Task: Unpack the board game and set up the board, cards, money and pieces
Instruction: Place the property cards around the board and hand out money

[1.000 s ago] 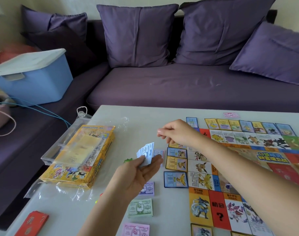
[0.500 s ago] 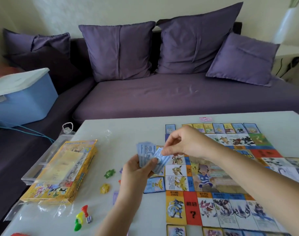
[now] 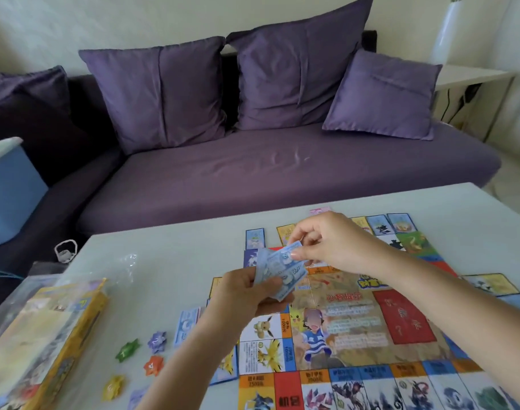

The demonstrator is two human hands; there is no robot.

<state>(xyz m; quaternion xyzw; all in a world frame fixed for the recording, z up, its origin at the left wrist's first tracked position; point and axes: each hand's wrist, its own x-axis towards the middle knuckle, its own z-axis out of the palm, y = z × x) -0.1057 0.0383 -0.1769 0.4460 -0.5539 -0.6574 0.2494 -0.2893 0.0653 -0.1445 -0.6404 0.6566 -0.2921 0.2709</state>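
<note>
board (image 3: 356, 321) lies open and flat on the right half of the pale table (image 3: 176, 261), with single cards (image 3: 255, 238) set along its far and left edges. the yellow box (image 3: 45, 335) sits at the table's left edge, in clear wrap. from my end, the left hand (image 3: 246, 294) is curled round a small stack of blue cards (image 3: 278, 273) just above the board's left side. a second ago the right hand (image 3: 326, 241) was out over the board's edge; now it is back at the stack, thumb and forefinger pinching the top card's corner. i take that as one card placed and the next being drawn, so the card step looks mid-way. four small pieces (image 3: 153, 366) lie loose between box and board.
</note>
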